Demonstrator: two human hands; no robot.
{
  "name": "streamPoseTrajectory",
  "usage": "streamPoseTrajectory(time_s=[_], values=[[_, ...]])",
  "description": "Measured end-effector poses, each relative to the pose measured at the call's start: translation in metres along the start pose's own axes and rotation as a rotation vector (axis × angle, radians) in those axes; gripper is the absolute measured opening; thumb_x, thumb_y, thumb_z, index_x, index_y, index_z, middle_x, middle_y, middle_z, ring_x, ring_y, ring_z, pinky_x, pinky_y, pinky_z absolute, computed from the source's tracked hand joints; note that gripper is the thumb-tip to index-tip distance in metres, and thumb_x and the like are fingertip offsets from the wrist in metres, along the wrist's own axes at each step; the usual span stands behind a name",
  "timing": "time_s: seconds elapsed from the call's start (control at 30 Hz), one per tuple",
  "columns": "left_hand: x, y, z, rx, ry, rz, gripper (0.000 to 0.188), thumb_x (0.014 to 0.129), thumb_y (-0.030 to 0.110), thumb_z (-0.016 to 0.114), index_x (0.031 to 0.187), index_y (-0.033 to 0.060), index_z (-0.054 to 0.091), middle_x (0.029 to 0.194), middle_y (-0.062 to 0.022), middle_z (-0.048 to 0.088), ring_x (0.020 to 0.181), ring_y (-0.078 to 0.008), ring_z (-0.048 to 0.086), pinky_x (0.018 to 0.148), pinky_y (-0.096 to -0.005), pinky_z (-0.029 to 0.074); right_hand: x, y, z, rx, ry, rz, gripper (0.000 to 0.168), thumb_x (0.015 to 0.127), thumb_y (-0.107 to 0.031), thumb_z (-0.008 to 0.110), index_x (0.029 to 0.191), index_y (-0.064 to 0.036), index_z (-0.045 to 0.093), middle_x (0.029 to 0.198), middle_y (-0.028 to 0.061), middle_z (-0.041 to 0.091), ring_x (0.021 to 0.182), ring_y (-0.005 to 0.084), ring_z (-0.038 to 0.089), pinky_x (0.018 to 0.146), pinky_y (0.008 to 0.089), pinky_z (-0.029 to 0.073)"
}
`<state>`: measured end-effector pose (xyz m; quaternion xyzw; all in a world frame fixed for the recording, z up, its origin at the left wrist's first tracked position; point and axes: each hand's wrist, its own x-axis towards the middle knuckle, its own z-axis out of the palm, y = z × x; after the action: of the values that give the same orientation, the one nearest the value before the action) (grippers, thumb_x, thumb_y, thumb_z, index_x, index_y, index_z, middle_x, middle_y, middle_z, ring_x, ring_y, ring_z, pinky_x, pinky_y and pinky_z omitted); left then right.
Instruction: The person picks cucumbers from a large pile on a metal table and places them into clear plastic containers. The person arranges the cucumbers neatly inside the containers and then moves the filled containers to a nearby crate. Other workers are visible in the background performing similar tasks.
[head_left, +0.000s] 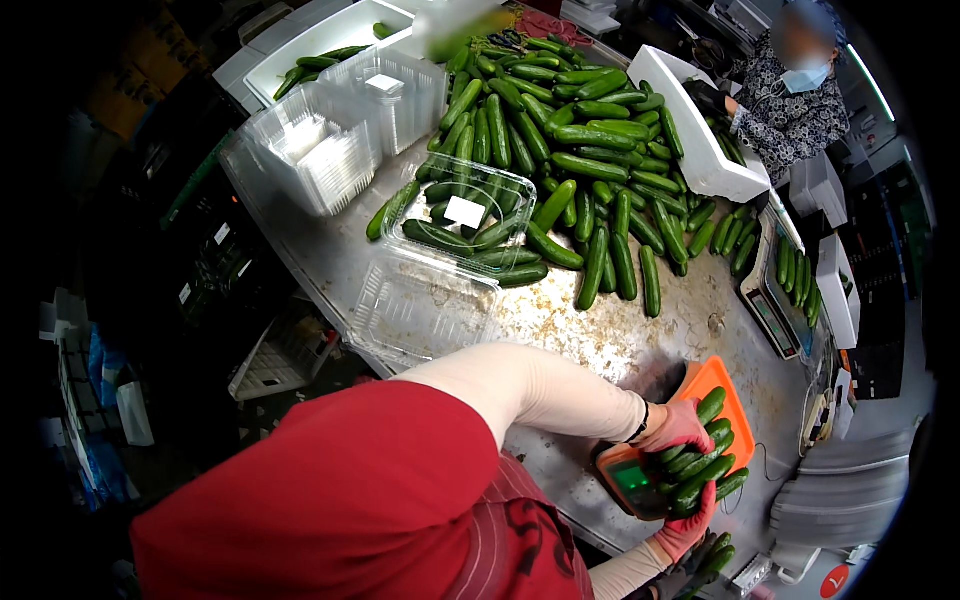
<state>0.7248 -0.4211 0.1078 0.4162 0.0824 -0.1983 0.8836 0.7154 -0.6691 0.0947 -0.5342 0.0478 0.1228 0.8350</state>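
Observation:
A digital scale with an orange tray (726, 375) and a green lit display stands on the metal table at lower right. Several green cucumbers (697, 465) lie bunched over it. My left hand (679, 429), in a pink glove, grips the bunch from the upper left side. From below, my right hand (688, 527), also gloved, holds the same bunch; its fingertips are partly hidden. Whether the bunch rests on the tray or is slightly lifted, I cannot tell.
A large cucumber heap (600, 142) covers the far table. Clear clamshell boxes (315, 150) are stacked at left, near an open one (427, 307). A co-worker (795, 112) handles a white foam box (697, 135). Another scale (772, 315) stands right; dark gloved hands (671, 581) show below.

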Motion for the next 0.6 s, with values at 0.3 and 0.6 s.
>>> streamPoseTrajectory(time_s=[0.3,0.6], values=[[-0.129,0.024,-0.032,-0.218,0.304,0.417,0.064,0.085,0.007,0.075,0.142,0.0067,0.047,0.128,-0.0057,0.061,0.119,-0.0153,0.057,0.102,-0.0323,0.047,-0.014,-0.001,0.159,-0.127,-0.363,0.042,0.087,0.081,-0.010,0.070,0.157,-0.004,0.026,0.151,0.0160,0.044,0.137,0.0311,0.047,0.116,0.0442,0.036],[-0.250,-0.018,-0.124,-0.686,0.998,0.888,0.037,0.092,0.008,0.073,0.126,0.0101,0.059,0.118,-0.0022,0.065,0.101,-0.0139,0.064,0.082,-0.0315,0.055,0.030,0.128,0.366,-0.536,-1.265,0.641,0.080,0.075,-0.015,0.082,0.145,-0.001,0.046,0.131,0.0072,0.061,0.117,0.0166,0.057,0.105,0.0318,0.043]])
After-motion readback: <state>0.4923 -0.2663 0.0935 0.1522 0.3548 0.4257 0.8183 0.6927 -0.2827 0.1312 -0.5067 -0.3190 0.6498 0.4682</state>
